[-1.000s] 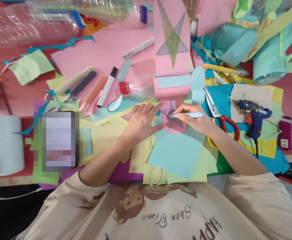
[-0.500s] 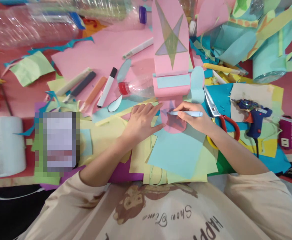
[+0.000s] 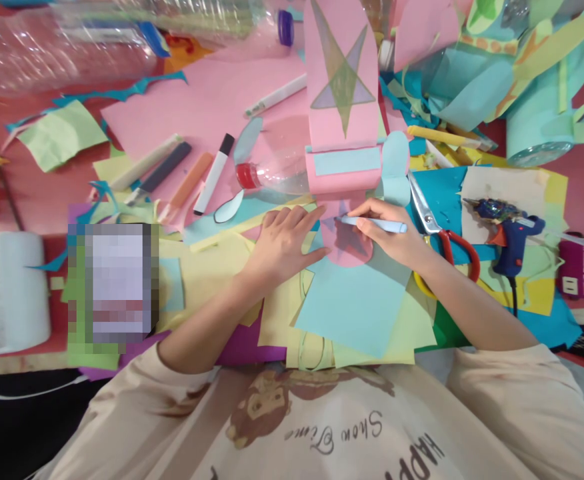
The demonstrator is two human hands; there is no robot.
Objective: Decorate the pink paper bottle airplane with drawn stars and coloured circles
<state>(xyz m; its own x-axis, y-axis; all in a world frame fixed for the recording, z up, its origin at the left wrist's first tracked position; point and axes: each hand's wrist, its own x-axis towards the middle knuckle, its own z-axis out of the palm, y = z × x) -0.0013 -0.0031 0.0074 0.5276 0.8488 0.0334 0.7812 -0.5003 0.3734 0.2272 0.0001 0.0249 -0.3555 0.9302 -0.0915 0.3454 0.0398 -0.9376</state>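
Note:
My right hand point(image 3: 391, 230) pinches a light-blue marker point(image 3: 379, 225), its tip on a rounded pink paper flap point(image 3: 357, 257) that bears a bluish star. With fingers spread, my left hand point(image 3: 287, 243) lies flat on the papers, thumb and index finger at the flap's left edge. The flap joins a pink paper band point(image 3: 345, 181) round a clear plastic bottle point(image 3: 282, 175) with a red cap. Above the band stretches another pink piece point(image 3: 342, 127) with a green and purple star. Beneath the flap is a light-blue sheet point(image 3: 355, 307).
Red-handled scissors point(image 3: 455, 250) and a blue glue gun point(image 3: 515, 247) lie to the right. Several markers point(image 3: 215, 175) rest at the left, beyond a blurred-out device point(image 3: 119, 280). Large plastic bottles point(image 3: 62, 57) lie at the back left; a paper-covered cup point(image 3: 537, 137) lies back right.
The marker in my right hand has tilted a little and its tip has shifted slightly up on the star. My left hand stays in place.

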